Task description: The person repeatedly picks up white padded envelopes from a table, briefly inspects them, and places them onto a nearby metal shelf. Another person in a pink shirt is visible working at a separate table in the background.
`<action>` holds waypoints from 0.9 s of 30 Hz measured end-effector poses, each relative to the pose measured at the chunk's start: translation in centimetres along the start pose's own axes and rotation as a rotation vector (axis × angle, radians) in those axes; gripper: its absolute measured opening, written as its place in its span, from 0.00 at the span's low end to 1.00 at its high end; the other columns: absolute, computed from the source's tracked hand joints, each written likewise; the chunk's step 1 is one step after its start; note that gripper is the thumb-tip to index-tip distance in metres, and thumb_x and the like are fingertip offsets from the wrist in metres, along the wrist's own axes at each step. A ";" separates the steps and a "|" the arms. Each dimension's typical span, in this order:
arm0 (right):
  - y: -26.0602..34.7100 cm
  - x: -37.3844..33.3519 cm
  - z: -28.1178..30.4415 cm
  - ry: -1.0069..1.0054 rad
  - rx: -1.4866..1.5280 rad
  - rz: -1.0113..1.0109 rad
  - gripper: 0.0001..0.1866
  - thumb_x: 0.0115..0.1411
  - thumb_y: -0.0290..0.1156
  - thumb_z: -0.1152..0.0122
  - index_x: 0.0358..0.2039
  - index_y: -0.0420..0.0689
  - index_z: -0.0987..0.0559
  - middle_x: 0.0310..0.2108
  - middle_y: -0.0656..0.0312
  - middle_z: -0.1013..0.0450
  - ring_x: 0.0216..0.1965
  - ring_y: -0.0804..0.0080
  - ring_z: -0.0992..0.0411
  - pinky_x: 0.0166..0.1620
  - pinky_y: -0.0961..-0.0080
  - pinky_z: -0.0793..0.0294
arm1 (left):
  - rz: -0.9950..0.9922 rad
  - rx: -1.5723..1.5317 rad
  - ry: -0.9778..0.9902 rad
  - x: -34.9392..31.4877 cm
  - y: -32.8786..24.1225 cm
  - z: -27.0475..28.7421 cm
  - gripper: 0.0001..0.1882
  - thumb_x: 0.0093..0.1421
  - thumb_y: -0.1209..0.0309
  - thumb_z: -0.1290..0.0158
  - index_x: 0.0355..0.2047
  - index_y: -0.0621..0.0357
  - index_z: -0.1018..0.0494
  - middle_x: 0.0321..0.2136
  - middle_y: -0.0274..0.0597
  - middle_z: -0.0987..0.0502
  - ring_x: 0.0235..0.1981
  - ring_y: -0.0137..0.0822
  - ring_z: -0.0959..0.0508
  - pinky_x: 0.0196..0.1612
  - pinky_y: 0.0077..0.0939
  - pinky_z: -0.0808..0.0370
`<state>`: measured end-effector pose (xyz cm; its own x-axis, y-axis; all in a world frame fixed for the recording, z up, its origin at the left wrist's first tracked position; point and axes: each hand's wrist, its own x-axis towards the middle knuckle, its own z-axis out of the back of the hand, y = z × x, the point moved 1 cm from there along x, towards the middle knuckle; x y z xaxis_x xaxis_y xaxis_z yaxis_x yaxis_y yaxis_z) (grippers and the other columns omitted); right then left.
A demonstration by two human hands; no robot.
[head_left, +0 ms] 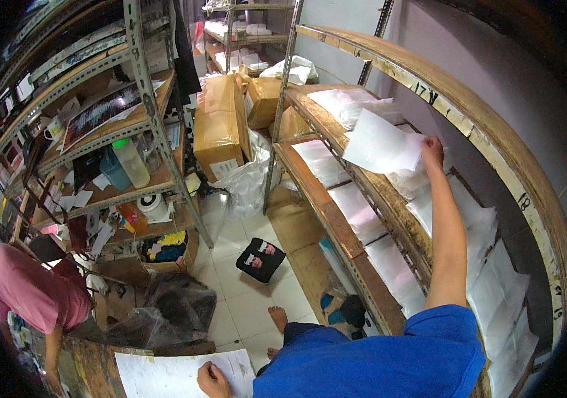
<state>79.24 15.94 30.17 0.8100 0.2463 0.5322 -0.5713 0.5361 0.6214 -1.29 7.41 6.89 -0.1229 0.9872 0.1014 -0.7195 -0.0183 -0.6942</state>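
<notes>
My right arm reaches out over the wooden shelf on the right. My right hand [433,151] is closed on the edge of a thin white sheet [381,142], lifted at a tilt above stacks of similar translucent sheets [344,106]. Low in the view, my left hand [213,380] lies over a large white board or sheet [164,371] with its fingers curled in. Whatever those fingers may hold is hidden.
More sheet stacks [357,211] line the lower shelf. Cardboard boxes [221,126] and a plastic bag [249,179] stand at the back. A black printed cloth piece [261,260] lies on the tiled floor. A cluttered metal rack [139,106] and a person in pink [41,285] are left.
</notes>
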 end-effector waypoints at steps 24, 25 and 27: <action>-1.1 -3.4 0.6 -0.087 -0.268 -0.222 0.12 0.54 0.38 0.47 0.36 0.47 0.27 0.38 0.50 0.25 0.42 0.48 0.27 0.44 0.55 0.29 | -0.064 -0.020 0.001 -1.2 1.1 -0.3 0.10 0.59 0.72 0.50 0.36 0.68 0.25 0.33 0.54 0.23 0.34 0.49 0.24 0.41 0.34 0.27; -1.2 -3.2 0.6 -0.102 -0.257 -0.204 0.11 0.54 0.38 0.47 0.35 0.47 0.27 0.37 0.51 0.25 0.42 0.49 0.27 0.44 0.56 0.29 | -0.081 -0.025 -0.009 -1.3 1.1 -0.4 0.10 0.59 0.72 0.50 0.36 0.68 0.26 0.32 0.54 0.24 0.33 0.49 0.24 0.40 0.33 0.27; -1.3 -2.8 0.3 -0.128 -0.231 -0.162 0.11 0.54 0.38 0.47 0.35 0.46 0.27 0.36 0.51 0.25 0.41 0.51 0.27 0.44 0.58 0.29 | -0.119 -0.013 -0.036 -1.6 0.9 -0.2 0.11 0.59 0.72 0.51 0.37 0.69 0.26 0.33 0.55 0.24 0.33 0.49 0.24 0.40 0.33 0.27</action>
<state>77.67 14.32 28.05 0.8567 0.0467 0.5136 -0.3787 0.7331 0.5650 -1.57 5.84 5.92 -0.0618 0.9760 0.2090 -0.7219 0.1009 -0.6846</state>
